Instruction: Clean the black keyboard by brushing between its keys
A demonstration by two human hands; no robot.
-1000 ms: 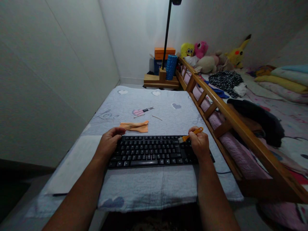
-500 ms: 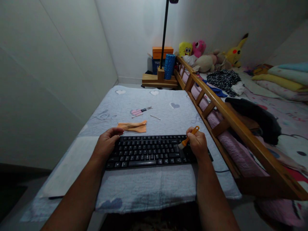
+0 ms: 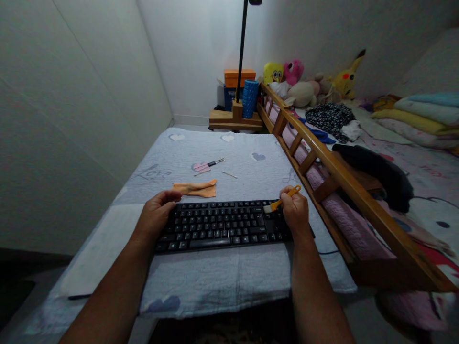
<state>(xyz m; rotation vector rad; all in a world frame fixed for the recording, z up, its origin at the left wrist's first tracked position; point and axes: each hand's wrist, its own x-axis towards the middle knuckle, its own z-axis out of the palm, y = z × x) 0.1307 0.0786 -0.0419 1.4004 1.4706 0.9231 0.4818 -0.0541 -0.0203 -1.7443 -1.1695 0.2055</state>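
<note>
The keyboard (image 3: pixel 215 225) lies flat on the cloth-covered surface (image 3: pixel 215 279), its long axis running left to right across the person's front, with the space bar along the near side. The right hand (image 3: pixel 297 210) is above the number-pad end, fingers closed around the handle of a yellow-orange brush (image 3: pixel 276 205). The brush slants: its pale bristles point left and toward the person, at the keys just left of the hand, while the looped handle end points right and away. Whether the bristles touch the keys, I cannot tell.

The left hand (image 3: pixel 159 210) is at the keyboard's left end, fingers bent near the far corner; I cannot tell whether they grip the edge. Just beyond lies an orange cloth (image 3: pixel 201 189), stretched roughly parallel to the keyboard. Farther off, a single cotton swab (image 3: pixel 229 175) lies at a slant. A white sheet (image 3: pixel 96 253) lies left of the keyboard.
</note>
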